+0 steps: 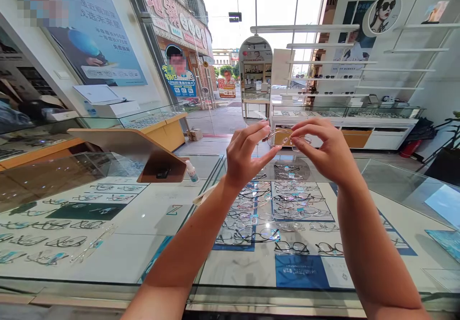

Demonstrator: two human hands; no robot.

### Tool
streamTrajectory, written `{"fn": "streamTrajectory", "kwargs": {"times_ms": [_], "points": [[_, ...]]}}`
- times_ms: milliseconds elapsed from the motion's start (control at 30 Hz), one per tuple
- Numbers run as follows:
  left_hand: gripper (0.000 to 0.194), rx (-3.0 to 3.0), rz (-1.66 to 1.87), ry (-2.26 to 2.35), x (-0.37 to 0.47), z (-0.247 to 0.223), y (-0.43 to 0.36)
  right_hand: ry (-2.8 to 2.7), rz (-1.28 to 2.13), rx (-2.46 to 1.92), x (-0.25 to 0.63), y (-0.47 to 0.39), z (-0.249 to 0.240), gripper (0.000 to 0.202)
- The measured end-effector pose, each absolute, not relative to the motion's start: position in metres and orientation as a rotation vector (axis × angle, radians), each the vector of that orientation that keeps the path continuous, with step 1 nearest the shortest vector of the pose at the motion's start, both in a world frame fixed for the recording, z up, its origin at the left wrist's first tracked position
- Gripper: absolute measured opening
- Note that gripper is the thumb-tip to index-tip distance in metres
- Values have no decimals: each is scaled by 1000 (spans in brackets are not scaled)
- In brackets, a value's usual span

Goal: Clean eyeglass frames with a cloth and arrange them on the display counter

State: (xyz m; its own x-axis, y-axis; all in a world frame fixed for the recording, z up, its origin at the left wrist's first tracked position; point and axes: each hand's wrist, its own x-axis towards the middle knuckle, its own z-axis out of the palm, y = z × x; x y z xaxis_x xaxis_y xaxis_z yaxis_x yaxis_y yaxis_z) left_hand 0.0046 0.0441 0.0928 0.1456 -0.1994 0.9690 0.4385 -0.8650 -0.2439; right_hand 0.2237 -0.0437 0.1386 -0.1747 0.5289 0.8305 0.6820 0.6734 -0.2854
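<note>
In front of me, above the glass counter, I hold up a pair of thin-rimmed eyeglasses point(276, 137) with clear lenses. The thumb and fingers of my left hand point(246, 151) bracket one lens at its outer end, fingertips above and thumb below. My right hand point(325, 147) pinches the frame near its middle between thumb and forefinger. Part of the frame is hidden behind my right fingers. Beneath my hands, several rows of eyeglasses point(292, 247) lie inside the display case point(247, 268).
A wooden-framed tabletop mirror point(118, 140) leans at the left on the counter, with a small spray bottle point(191, 170) beside it. More eyeglasses point(66, 241) fill the left case. Farther off stand an arched mirror point(256, 78) and white shelves point(323, 62).
</note>
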Motion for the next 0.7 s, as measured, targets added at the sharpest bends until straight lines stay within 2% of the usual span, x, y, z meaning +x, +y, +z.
{"fn": "streamTrajectory", "kwargs": {"times_ms": [167, 367, 700], "points": [[59, -2076, -1861, -254, 9, 94, 38, -1819, -89, -934, 223, -43, 139, 10], [61, -2309, -2015, -194, 8, 96, 38, -1797, 210, -904, 225, -45, 140, 11], [59, -2468, -2052, -199, 10, 98, 33, -1751, 588, -879, 230, -39, 138, 19]]}}
